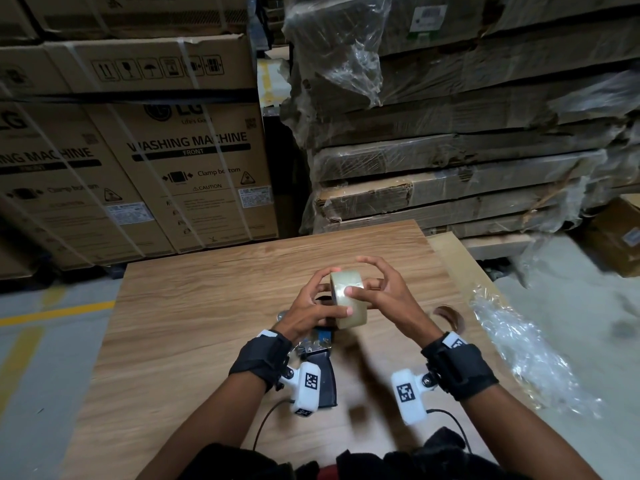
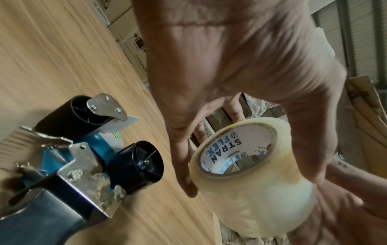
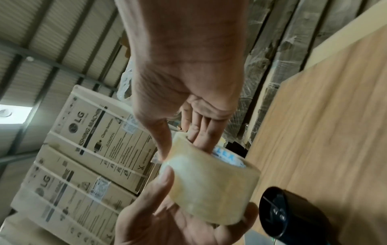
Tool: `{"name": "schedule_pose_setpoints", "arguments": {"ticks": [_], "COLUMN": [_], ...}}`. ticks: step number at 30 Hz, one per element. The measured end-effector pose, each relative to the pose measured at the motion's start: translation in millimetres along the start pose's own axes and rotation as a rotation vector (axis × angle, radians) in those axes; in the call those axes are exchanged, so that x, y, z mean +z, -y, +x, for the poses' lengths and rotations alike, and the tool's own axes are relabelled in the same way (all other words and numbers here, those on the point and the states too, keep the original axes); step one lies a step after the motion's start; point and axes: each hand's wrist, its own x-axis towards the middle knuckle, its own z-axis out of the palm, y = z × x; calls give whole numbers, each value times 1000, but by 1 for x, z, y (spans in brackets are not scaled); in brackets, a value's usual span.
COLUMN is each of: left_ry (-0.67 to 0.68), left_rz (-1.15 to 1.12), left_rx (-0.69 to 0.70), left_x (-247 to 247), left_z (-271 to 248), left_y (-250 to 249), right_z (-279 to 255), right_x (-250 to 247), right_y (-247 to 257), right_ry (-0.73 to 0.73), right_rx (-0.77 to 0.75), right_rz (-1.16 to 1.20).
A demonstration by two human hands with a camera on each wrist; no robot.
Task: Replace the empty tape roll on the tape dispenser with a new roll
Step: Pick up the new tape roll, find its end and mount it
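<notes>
Dispenser's [image 2: 69, 159] bare spindle, left-wrist view only

It was a warehouse. Behind the wood-grain table [image 1: 207, 306], strapped brown cardboard washing-machine cartons [image 1: 194, 168] stood stacked; to their right rose a pile of flat cartons wrapped in clear plastic film [image 1: 450, 140]. Yellow lines [image 1: 52, 315] marked the grey concrete floor left of the table, beneath a corrugated metal roof [image 3: 41, 49].
</notes>
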Motion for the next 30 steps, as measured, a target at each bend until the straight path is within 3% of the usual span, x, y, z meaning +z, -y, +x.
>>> {"name": "schedule_pose_setpoints", "arguments": {"ticks": [8, 12, 15, 18, 24, 30], "left_ry": [-21, -39, -75, -28, -6, -97], "left_rz": [198, 203, 174, 223, 322, 270], "left_rx": [125, 151, 140, 132, 208, 121], "left_x": [12, 22, 19, 15, 26, 13], "left_z": [-7, -10, -10, -10, -9, 4], "left_y": [-1, 3, 4, -2, 5, 2], "right_z": [-4, -1, -3, -8, -7, -9], "right_x": [29, 32, 25, 15, 19, 7], "right_y": [-10, -7, 0, 3, -5, -8], "right_ry": [-339, -404, -323, -243, -373, -179], "right_rx": [-5, 15, 68, 108, 87, 208], "right_rz": [70, 48, 32, 38, 49, 175]}}
